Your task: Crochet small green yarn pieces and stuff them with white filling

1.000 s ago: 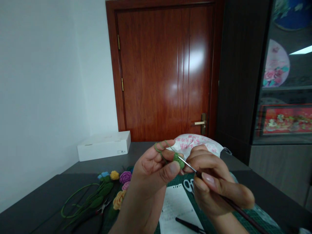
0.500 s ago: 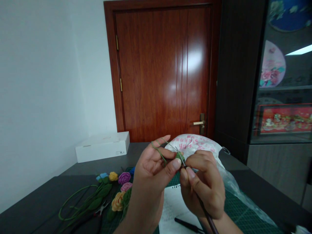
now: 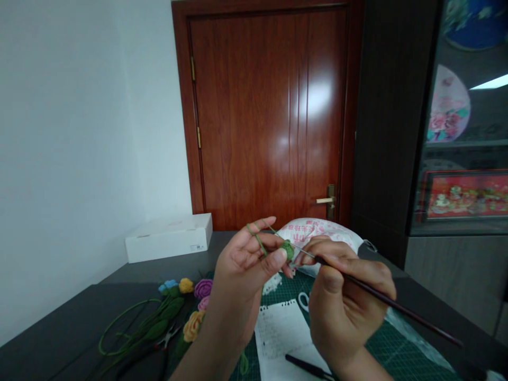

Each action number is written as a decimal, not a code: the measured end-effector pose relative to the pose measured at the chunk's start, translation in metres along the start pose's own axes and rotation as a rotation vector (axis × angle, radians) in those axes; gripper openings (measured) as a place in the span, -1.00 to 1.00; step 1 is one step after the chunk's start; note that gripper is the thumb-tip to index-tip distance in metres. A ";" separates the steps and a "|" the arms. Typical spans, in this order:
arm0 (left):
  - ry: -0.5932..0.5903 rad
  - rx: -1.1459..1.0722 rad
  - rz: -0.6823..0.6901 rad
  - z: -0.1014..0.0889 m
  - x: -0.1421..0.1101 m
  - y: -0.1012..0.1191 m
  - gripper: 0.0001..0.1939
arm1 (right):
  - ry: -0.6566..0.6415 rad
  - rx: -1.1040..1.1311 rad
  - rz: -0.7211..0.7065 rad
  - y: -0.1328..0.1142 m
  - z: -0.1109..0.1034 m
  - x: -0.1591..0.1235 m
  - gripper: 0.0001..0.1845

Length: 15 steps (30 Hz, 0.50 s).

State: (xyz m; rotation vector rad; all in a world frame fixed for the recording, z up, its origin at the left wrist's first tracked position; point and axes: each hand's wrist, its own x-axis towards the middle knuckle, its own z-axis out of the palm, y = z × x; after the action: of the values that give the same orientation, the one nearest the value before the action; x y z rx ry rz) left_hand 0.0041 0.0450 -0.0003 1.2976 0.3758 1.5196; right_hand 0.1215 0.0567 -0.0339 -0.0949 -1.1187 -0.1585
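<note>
Your left hand (image 3: 242, 259) has a narrow pinch: thumb and first finger close on a small green crochet piece (image 3: 287, 250), held up in front of you, above the table and in line with the door (image 3: 270, 116). Green yarn (image 3: 259, 239) runs from the piece and loops over your raised fingers. Your right hand (image 3: 341, 307) holds a hook (image 3: 397, 301) in a narrow pencil-like grip, its long dark handle slanting down to the right. Its thin metal tip reaches toward the piece, right beside it or touching it; you cannot tell which from this view.

Below your hands, a green cutting mat (image 3: 397, 354) lies on the dark table (image 3: 59, 323). On the mat sit a sheet of handwritten paper (image 3: 281, 333), a black pen (image 3: 307, 366) and white-handled scissors (image 3: 304, 301). To the left lie crochet flowers in 5 colours, including a purple one (image 3: 203, 289) and a yellow one (image 3: 193, 325), plus green stems (image 3: 159, 317) and pliers (image 3: 169, 337). Farther back are a white box (image 3: 169, 238) and a pink-printed bag (image 3: 317, 233).
</note>
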 end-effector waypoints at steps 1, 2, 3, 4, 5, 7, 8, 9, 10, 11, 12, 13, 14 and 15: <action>0.001 0.005 -0.001 0.000 0.001 0.000 -0.48 | -0.034 -0.015 -0.031 0.002 -0.003 0.002 -0.78; 0.003 0.011 -0.001 -0.001 0.002 0.000 -0.48 | -0.088 -0.037 -0.075 0.003 -0.007 0.003 -0.77; 0.001 0.016 0.000 -0.002 0.003 0.001 -0.48 | -0.155 -0.065 -0.123 0.005 -0.011 0.006 -0.76; -0.001 0.022 0.002 -0.003 0.003 0.001 -0.48 | -0.224 -0.096 -0.171 0.006 -0.015 0.008 -0.77; -0.006 0.027 0.003 -0.004 0.004 0.002 -0.48 | -0.284 -0.120 -0.207 0.007 -0.019 0.010 -0.78; -0.023 0.040 0.009 -0.006 0.005 0.003 -0.48 | -0.356 -0.125 -0.213 0.007 -0.023 0.015 -0.83; -0.036 0.045 0.012 -0.007 0.005 0.003 -0.48 | -0.355 -0.100 -0.175 0.006 -0.023 0.017 -0.86; -0.052 0.049 0.013 -0.008 0.005 0.004 -0.49 | -0.338 -0.059 -0.108 0.005 -0.023 0.019 -0.89; -0.068 0.051 0.013 -0.010 0.005 0.004 -0.50 | -0.306 -0.007 -0.016 0.003 -0.022 0.021 -0.92; -0.086 0.051 0.010 -0.011 0.005 0.005 -0.52 | -0.259 0.053 0.099 0.002 -0.020 0.022 -0.94; -0.106 0.049 0.005 -0.012 0.005 0.005 -0.54 | -0.210 0.123 0.229 0.001 -0.018 0.023 -0.93; -0.126 0.046 -0.001 -0.013 0.005 0.004 -0.56 | -0.174 0.199 0.369 0.000 -0.016 0.024 -0.90; -0.146 0.043 -0.005 -0.014 0.005 0.004 -0.59 | -0.159 0.281 0.508 0.000 -0.014 0.024 -0.86; -0.166 0.041 -0.006 -0.014 0.006 0.003 -0.61 | -0.156 0.361 0.637 0.001 -0.011 0.024 -0.82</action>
State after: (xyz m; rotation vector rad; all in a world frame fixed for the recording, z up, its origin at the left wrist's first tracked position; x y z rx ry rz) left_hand -0.0089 0.0541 0.0000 1.4419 0.3045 1.3940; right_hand 0.1419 0.0545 -0.0176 -0.1372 -1.2052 0.6263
